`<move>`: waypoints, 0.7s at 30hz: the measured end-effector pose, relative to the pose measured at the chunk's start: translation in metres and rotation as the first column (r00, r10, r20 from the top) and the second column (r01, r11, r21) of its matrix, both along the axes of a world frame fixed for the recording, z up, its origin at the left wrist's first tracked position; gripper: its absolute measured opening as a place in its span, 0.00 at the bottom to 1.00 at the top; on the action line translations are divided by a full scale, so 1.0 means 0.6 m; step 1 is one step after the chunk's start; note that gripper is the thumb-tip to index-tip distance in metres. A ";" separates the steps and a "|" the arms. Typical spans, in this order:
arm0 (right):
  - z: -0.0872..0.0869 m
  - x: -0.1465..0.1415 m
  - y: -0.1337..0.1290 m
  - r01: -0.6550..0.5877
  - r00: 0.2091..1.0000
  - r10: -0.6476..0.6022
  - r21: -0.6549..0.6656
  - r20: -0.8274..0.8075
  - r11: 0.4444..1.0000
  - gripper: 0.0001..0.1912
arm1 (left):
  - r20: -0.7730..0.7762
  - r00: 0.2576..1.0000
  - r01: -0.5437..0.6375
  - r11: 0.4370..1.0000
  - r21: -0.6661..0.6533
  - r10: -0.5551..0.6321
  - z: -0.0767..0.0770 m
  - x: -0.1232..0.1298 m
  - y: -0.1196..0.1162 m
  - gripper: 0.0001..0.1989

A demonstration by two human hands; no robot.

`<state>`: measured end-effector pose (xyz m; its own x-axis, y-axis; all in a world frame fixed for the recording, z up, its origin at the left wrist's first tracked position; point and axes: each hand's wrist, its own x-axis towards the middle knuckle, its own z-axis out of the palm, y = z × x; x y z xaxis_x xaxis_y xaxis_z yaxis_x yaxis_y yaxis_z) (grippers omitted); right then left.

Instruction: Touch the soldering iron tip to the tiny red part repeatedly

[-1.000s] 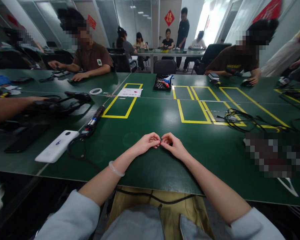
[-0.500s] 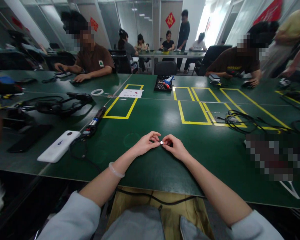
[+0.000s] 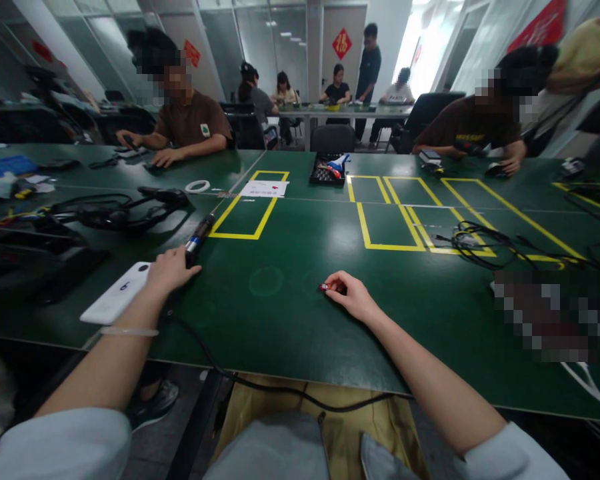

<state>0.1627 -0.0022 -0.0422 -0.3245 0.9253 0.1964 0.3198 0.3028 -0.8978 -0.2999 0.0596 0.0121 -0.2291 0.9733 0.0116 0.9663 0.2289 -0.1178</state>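
Between the thumb and fingers of my right hand [image 3: 347,292] is a small red and silver piece [image 3: 324,287], too small to name, just above the green table [image 3: 290,320]. My left hand [image 3: 171,269] is at the left, over the lower end of a dark cylindrical tool with a blue and silver band [image 3: 199,239]. Its fingers are bent around the tool's cable end, and the thumb points right. Beside and partly under that hand lies a white power bank-like block marked 6 [image 3: 115,293].
A black tray [image 3: 327,169] with blue and red items stands at mid-table. Yellow tape outlines [image 3: 394,247], a white paper [image 3: 265,189], a tape ring [image 3: 197,187] and coiled cables [image 3: 473,241] lie around. Co-workers sit across the table.
My left hand has left the small piece and moved left to the cylindrical tool. My right hand stays in place with the piece. At the far left, another person's arm has gone out of view.
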 end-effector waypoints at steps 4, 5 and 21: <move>-0.003 0.000 0.000 0.001 1.000 -0.001 -0.005 0.006 1.000 0.09 | -0.023 0.995 0.100 0.994 -0.051 -0.101 -0.006 -0.041 0.001 0.36; -0.003 -0.001 0.000 0.001 1.000 -0.001 -0.005 0.008 1.000 0.09 | -0.013 0.992 0.122 0.992 -0.046 -0.122 -0.007 -0.044 0.001 0.36; 0.001 -0.003 0.002 -0.027 0.997 0.028 0.013 -0.078 1.000 0.10 | 0.318 0.924 0.159 0.971 0.180 -0.211 -0.005 0.023 -0.015 0.32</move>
<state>0.1611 -0.0011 -0.0416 -0.3326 0.9139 0.2329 0.2399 0.3208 -0.9163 -0.2859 0.0509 0.0092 -0.0606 0.9917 0.1133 0.9705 0.0320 0.2389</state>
